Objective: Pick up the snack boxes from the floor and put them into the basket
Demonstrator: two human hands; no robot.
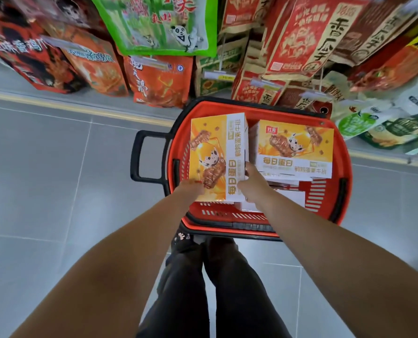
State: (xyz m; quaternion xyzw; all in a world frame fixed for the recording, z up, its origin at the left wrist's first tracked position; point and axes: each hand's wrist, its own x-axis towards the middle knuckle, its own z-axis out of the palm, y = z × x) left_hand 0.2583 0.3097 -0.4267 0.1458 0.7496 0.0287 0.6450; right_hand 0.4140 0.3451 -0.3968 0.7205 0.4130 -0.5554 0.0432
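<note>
A red shopping basket [334, 211] with a black rim stands on the grey tiled floor in front of my feet. Both hands hold a yellow-and-white snack box [215, 152] over the basket's left half. My left hand [190, 189] grips its near left corner. My right hand [253, 184] grips its right edge. A second, matching snack box [295, 150] lies inside the basket at the right. White box edges [288, 193] show beneath it.
The basket's black handle [139, 157] sticks out to the left. Hanging snack bags [159, 79] fill the shelf rack just beyond the basket. Open grey floor [56, 179] lies to the left. My legs [203, 284] stand right behind the basket.
</note>
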